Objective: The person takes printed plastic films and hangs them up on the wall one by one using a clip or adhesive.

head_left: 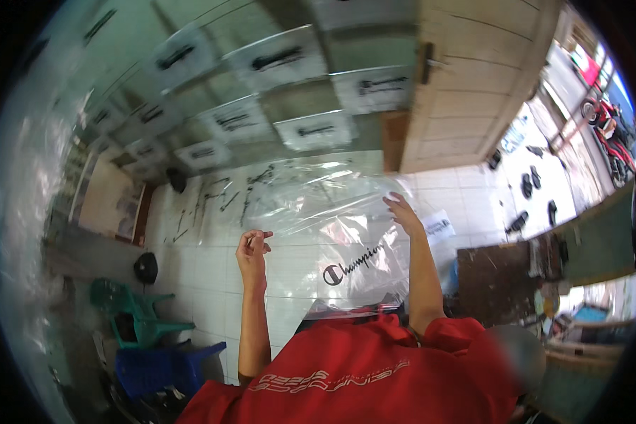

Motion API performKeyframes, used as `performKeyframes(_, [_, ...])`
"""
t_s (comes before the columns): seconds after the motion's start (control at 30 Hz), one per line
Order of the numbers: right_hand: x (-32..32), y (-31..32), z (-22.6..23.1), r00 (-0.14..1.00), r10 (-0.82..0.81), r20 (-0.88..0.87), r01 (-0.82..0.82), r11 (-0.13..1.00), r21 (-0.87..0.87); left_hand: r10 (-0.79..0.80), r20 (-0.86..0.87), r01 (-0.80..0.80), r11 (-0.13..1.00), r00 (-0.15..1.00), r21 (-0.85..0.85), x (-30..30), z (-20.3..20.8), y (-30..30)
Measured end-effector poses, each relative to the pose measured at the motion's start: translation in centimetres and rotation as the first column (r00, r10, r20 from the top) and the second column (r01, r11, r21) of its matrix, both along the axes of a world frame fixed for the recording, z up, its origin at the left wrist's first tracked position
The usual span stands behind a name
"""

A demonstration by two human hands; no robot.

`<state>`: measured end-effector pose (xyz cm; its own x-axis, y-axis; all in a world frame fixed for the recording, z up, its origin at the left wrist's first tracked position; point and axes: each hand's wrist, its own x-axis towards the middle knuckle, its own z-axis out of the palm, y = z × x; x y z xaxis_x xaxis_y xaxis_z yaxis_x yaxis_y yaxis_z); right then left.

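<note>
In front of me hangs a clear plastic sheet [343,237] with a dark printed design low on its right part. It is shiny and creased, and the white floor tiles show through it. My left hand [253,251] is at the sheet's left side, fingers curled together in a pinch at its edge. Farther right and a little higher, my right hand [403,214] pinches the sheet near its upper right corner. The lower end of the sheet reaches close to my red shirt [374,367].
Printed clear sheets [279,60] hang in rows ahead. A pale door [466,85] stands ajar at right, with black sandals [526,185] beyond it. Green [138,311] and blue chairs [166,367] are at left. A dark brown tabletop [495,283] is at right.
</note>
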<state>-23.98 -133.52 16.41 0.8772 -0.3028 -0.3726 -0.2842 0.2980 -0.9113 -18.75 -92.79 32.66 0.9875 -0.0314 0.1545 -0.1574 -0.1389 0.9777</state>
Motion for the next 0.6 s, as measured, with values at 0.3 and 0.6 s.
performKeyframes(0.3, [22.8,21.2,-0.9,0.968,0.233,0.099,-0.252,0.912,0.323,0.229,-0.426,-0.364,0.891,0.876,-0.271,7.1,-2.4,22.2])
performKeyframes(0.6, [41.0,27.9,-13.1,0.749,0.557,-0.360,-0.473,0.829,0.298,-0.420,-0.598,-0.472,0.372,0.682,-0.799,12.0,-30.5,35.7])
